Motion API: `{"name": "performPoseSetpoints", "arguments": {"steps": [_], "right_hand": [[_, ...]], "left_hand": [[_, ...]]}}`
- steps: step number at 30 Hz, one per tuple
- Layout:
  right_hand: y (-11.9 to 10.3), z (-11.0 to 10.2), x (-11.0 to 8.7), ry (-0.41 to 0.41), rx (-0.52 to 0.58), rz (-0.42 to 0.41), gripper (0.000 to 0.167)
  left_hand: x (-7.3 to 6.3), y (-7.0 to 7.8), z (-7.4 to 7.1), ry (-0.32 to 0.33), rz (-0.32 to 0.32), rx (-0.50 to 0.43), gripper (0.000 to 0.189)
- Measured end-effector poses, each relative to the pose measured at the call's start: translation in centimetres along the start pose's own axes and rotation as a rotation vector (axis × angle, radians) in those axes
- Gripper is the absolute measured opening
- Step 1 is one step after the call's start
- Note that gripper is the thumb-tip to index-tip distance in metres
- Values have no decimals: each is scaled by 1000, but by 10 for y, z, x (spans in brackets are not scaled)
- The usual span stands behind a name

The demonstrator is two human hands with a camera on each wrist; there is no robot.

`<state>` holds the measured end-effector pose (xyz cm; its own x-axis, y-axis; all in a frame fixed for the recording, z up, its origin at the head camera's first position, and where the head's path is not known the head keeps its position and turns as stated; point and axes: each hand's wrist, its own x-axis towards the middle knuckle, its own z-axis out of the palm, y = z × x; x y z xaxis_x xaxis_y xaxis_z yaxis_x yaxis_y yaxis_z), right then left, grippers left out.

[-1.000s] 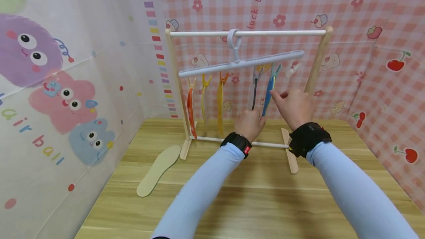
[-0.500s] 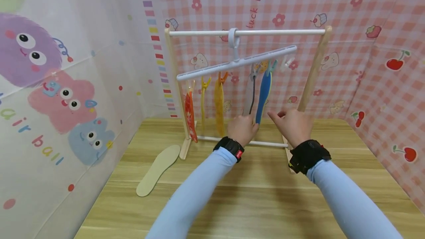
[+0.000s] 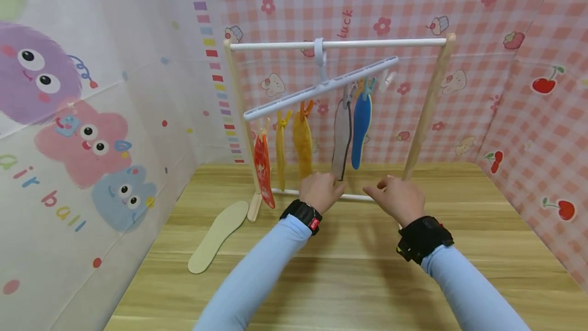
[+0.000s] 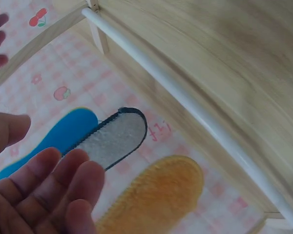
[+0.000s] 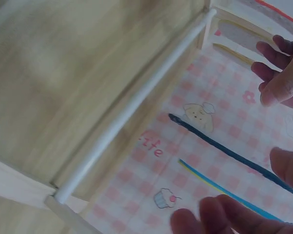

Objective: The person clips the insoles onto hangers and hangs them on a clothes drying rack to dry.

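A light-blue hanger [image 3: 294,100] hangs tilted, its right end higher. Clipped under its right side are a blue insole [image 3: 362,129] and a grey insole [image 3: 341,137] with dark edging. An orange-yellow insole [image 3: 302,139], a thin yellow one and a red patterned insole [image 3: 263,167] hang on the left. Just below the grey insole's lower end is my left hand [image 3: 320,191], fingers loosely bent, nothing in them. My right hand [image 3: 398,199] hovers below and right of the blue insole, also holding nothing; in the right wrist view its fingers [image 5: 229,212] are relaxed and apart.
The hanger's hook loops over the white top bar [image 3: 381,43] of a wooden-sided rack [image 3: 429,106]. A white lower bar [image 4: 185,102] runs near the tabletop. A pale insole [image 3: 219,236] lies on the table at left. Patterned cloth walls stand behind and beside.
Both hands have moved down, away from the blue and grey insoles, the left hand also leftward. The blue insole now hangs freely. The hanger has tilted further, its left end lower.
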<state>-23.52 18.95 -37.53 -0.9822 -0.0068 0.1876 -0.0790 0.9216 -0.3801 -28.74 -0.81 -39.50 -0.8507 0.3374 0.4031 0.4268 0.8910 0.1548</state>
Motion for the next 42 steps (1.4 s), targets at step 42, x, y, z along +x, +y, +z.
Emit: {"name": "performPoseSetpoints", "arguments": {"steps": [42], "right_hand": [[15, 53, -50, -181, 90, 59, 58]], "left_hand": [[-56, -71, 4, -90, -152, -18, 33]]}}
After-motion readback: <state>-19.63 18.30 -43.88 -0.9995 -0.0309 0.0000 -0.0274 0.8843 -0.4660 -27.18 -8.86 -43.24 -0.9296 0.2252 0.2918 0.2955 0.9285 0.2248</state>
